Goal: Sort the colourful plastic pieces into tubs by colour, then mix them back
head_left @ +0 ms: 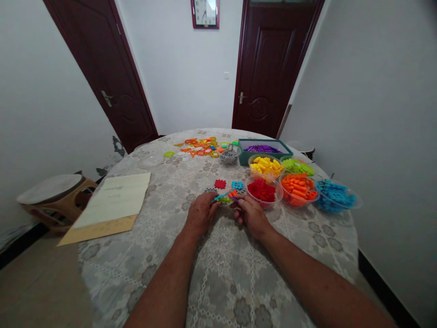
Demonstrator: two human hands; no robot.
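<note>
Red-framed clock [205,12] hangs on wall [180,68] btwn 2 dk red doors [268,68], w/ wall plate [226,75] below & stool [56,198] at L.

- Strip at my left hand [201,212]: bright blue [223,196]
- Piece in my right hand [251,215]: purple [235,199]
- Tablecloth [218,282]: grey, patterned with flowers and lacy lines
- Loose squares: red [220,184], blue [237,185]
- Pieces in bowls: yellow [266,166], red [262,190], orange [298,187], blue [336,197], lime green [297,166]
- Box [244,157]: dark green, its pieces purple [262,149]
- Papers: cream [114,196], tan [102,229]
- Doors [269,64]: dark reddish brown
</note>
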